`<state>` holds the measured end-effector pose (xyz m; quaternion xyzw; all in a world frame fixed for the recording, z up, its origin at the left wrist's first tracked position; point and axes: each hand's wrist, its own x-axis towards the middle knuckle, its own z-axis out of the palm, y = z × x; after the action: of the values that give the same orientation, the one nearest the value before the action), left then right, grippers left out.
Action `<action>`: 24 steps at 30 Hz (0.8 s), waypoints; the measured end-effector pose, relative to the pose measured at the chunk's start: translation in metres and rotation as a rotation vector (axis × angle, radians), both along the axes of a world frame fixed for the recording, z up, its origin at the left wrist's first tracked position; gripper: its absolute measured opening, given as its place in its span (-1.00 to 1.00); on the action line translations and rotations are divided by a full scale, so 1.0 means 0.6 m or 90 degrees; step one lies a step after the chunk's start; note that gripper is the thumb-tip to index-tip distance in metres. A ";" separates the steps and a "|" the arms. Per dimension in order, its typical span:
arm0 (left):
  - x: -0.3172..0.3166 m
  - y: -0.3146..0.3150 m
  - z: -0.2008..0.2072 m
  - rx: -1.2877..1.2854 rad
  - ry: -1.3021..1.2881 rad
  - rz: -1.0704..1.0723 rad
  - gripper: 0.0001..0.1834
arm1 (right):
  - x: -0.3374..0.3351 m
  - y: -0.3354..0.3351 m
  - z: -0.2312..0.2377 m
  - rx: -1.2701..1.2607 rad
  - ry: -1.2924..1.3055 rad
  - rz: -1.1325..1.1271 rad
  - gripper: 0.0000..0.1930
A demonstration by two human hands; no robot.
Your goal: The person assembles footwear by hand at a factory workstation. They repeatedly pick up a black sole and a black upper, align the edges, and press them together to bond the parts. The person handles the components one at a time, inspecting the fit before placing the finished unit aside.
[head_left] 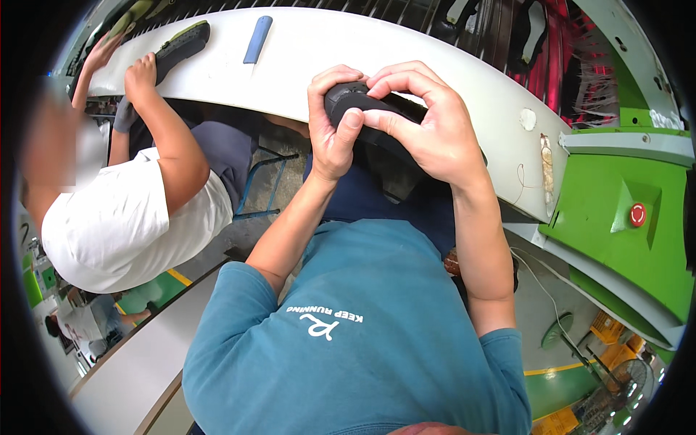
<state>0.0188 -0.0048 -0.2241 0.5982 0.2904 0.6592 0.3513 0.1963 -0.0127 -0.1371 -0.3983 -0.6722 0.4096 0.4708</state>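
A black shoe [346, 103] is held up over the near edge of the white table [319, 43], its rounded end toward the left. My left hand [332, 123] wraps round that rounded end, thumb pressed on its side. On the other side my right hand [435, 119] grips the shoe, with thumb and fingertips pinching the rim close to my left fingers. Much of the shoe lies hidden behind my right palm. Beyond my hands, a blue flat-handled tool [258, 40] rests on the table.
At the left, a co-worker's hand [141, 76] holds a black shoe sole [181, 48] on the table. Behind runs a slatted conveyor carrying dark shoes [533, 35] beside a red glow. A green machine [616, 246] with a red button [637, 214] stands at the right.
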 end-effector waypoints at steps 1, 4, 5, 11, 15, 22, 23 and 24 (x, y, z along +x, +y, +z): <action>-0.004 0.002 -0.005 0.016 0.013 0.014 -0.40 | -0.002 0.003 -0.007 0.007 0.016 0.010 -0.74; -0.001 -0.002 -0.004 0.009 -0.009 0.017 -0.45 | -0.004 0.005 -0.010 0.015 0.018 0.014 -0.75; 0.000 -0.003 -0.002 -0.001 -0.019 0.016 -0.47 | -0.005 0.006 -0.008 0.004 0.014 0.010 -0.75; 0.005 -0.008 -0.012 -0.019 -0.103 0.013 -0.58 | -0.012 -0.002 0.003 -0.034 -0.013 0.001 -0.76; 0.014 -0.012 -0.003 -0.022 -0.141 0.025 -0.62 | -0.015 -0.005 0.012 -0.036 -0.041 -0.012 -0.75; 0.013 -0.010 -0.009 -0.005 -0.139 0.032 -0.60 | -0.020 -0.024 0.027 -0.012 -0.091 -0.096 -0.73; 0.014 -0.013 -0.013 0.001 -0.145 0.035 -0.59 | -0.019 -0.029 0.025 0.011 -0.106 -0.097 -0.74; 0.016 -0.017 -0.018 0.007 -0.152 0.037 -0.57 | -0.016 -0.036 0.019 0.035 -0.121 -0.098 -0.75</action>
<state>0.0282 -0.0149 -0.2351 0.5085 0.2601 0.7374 0.3607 0.1866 -0.0342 -0.1255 -0.4727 -0.6921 0.3138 0.4462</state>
